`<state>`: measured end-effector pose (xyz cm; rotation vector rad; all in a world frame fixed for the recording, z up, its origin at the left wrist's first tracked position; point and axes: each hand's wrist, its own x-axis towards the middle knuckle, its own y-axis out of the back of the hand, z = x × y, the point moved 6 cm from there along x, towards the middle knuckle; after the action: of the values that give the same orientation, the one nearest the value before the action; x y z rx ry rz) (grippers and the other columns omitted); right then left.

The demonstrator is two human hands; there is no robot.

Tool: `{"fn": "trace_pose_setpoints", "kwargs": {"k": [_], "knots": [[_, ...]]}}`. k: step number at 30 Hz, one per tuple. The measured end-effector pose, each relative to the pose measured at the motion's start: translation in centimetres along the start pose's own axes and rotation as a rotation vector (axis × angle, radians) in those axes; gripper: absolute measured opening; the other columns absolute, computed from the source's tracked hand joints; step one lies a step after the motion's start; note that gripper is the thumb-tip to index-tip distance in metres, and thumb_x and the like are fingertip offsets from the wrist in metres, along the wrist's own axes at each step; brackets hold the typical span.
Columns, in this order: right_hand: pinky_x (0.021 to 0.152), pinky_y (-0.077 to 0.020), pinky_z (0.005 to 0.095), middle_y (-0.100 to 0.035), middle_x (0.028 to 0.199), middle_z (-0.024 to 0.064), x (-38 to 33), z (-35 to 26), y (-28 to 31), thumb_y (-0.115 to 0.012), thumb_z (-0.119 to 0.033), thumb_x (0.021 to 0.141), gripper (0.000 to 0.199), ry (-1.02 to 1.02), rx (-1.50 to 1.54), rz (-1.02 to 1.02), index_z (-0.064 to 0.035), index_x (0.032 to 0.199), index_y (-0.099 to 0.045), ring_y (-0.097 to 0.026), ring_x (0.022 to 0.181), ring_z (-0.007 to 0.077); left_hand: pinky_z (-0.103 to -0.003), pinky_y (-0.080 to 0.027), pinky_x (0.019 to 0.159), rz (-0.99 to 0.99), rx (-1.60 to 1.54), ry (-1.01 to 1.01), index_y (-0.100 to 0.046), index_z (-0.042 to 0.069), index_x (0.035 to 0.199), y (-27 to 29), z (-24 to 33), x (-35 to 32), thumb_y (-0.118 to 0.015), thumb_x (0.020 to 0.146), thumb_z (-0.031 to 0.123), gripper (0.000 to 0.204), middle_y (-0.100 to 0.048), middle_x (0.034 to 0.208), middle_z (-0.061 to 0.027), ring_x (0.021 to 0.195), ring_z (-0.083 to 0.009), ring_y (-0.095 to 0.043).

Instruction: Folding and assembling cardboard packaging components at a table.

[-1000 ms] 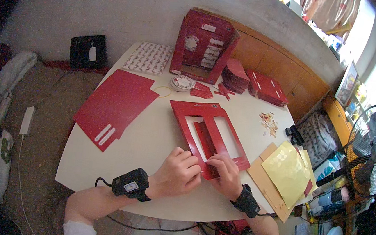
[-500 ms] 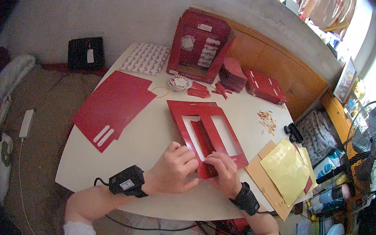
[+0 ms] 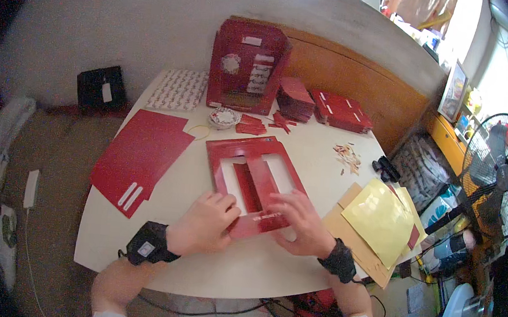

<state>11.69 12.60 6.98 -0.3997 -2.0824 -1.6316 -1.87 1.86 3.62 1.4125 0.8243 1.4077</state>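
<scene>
On the table before me lies a red cardboard packaging sleeve (image 3: pixel 291 183) with two long window cutouts and a dark red folded strip inside one of them. My left hand (image 3: pixel 206 222) is closed on its near left corner, fingers curled at the edge. Over the near right edge, my right hand (image 3: pixel 304 225) has its fingers apart and slightly blurred; whether they touch the card is hard to tell. Flat red card sheets (image 3: pixel 144 154) with two white slots lie to the left.
At the back stand an upright red box (image 3: pixel 247 66), a patterned white pad (image 3: pixel 178 89), a small round stack (image 3: pixel 224 118) and piles of red card (image 3: pixel 341 110). Small scraps (image 3: pixel 347 158), a black object (image 3: pixel 385 169) and yellow sheets (image 3: pixel 380 225) lie right. Beyond is a fan (image 3: pixel 500 170).
My hands have moved apart; the right hand has let go of the middle strip and opened. The sleeve's near end now lies flatter. The whole view has shifted a little.
</scene>
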Motion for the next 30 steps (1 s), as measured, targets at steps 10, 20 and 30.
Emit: {"fn": "trace_pose_setpoints", "kwargs": {"k": [10, 20, 30], "knots": [[0.099, -0.0401, 0.0370, -0.045, 0.131, 0.0222, -4.7, 8.1, 0.3, -0.053, -0.003, 0.076, 0.060, -0.609, 0.179, -0.260, 0.0021, 0.134, -0.036, -0.048, 0.118, 0.0340, -0.049, -0.033, 0.099, -0.105, 0.072, 0.004, -0.044, 0.000, 0.129, 1.6, 0.0, -0.3, -0.069, 0.064, 0.055, 0.089, -0.044, 0.126, -0.0211, 0.114, -0.0373, -0.043], [0.107, -0.0318, 0.0388, -0.044, 0.134, 0.0205, -3.2, 5.9, -2.4, -0.075, -0.022, 0.075, 0.079, -0.297, 0.400, -0.179, 0.0042, 0.136, -0.032, -0.042, 0.125, 0.0316, -0.048, -0.030, 0.104, 0.116, 0.083, -0.105, -0.047, -0.002, 0.126, -1.6, 3.2, 1.3, -0.067, 0.075, 0.028, 0.063, -0.051, 0.123, -0.0168, 0.118, -0.0322, -0.045], [0.100, -0.0378, 0.0409, -0.051, 0.122, 0.0186, -2.1, 3.2, -2.6, -0.075, -0.021, 0.075, 0.069, -0.195, 0.316, -0.142, -0.0014, 0.131, -0.040, -0.049, 0.115, 0.0333, -0.046, -0.038, 0.095, 0.131, -0.091, -0.068, -0.053, 0.001, 0.118, -1.6, 3.8, 2.1, -0.075, 0.065, 0.014, 0.060, -0.055, 0.105, -0.0161, 0.099, -0.0318, -0.053]]}}
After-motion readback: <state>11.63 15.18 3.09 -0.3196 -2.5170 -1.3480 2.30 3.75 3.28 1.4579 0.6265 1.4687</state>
